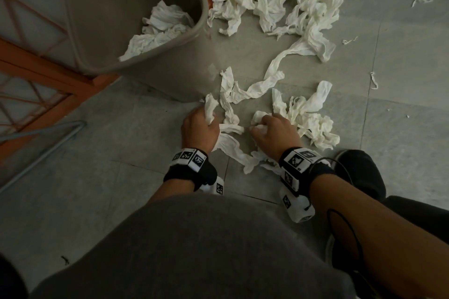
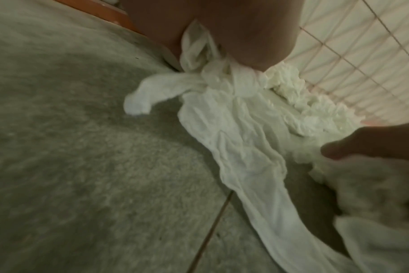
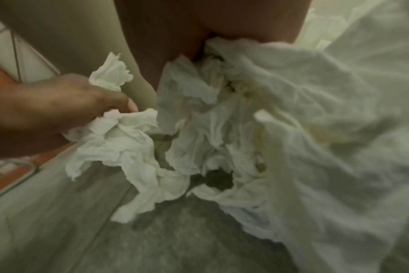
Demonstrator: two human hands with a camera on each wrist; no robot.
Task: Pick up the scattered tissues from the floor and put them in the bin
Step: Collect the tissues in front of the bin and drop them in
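While the left hand [image 1: 199, 126] clutches a crumpled white tissue [image 1: 211, 107] and the right hand [image 1: 274, 132] bunches another on the grey tiled floor [image 1: 401, 60], both should gather loose tails before lifting to the taupe plastic bin [image 1: 170, 60] just beside.

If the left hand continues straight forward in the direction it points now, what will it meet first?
Most likely the side wall of the grey bin. The left hand, gripping a crumpled tissue, points up the head view toward the bin's base, with only bare floor between. Depth is unclear, so this is a judgement.
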